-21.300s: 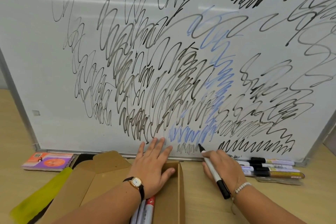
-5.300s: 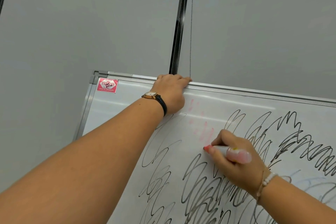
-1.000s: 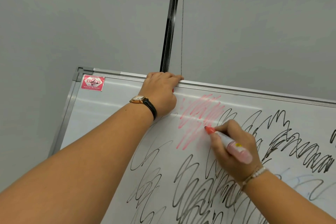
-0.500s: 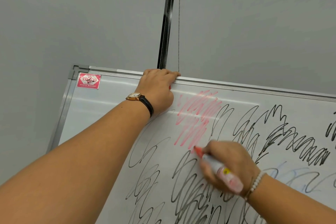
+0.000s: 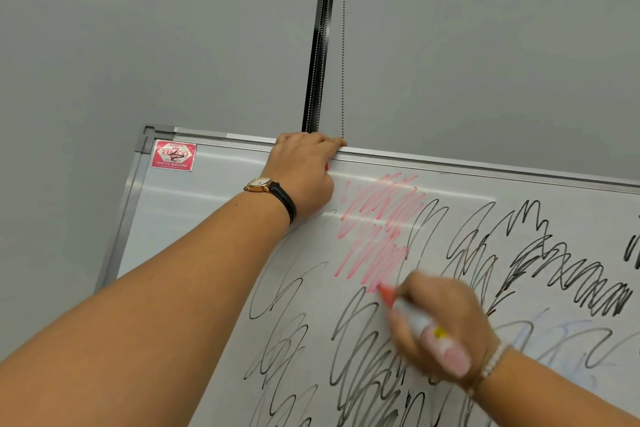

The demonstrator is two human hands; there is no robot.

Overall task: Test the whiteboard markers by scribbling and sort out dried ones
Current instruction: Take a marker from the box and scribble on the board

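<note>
My right hand grips a red marker with a white barrel, its red tip touching the whiteboard at the lower end of a pale red scribble. My left hand, with a wristwatch, curls its fingers over the board's top frame edge and holds it; a small red thing shows under that hand, too hidden to identify. Black scribbles cover the board's lower and right parts. The other markers and the box are out of view.
A red brand sticker sits in the board's top left corner. Behind the board is a grey wall or blind with a black vertical strip and a bead chain.
Over the last second my right hand moved down and left with the marker, and the red scribble grew downward. My left hand stayed on the top edge.
</note>
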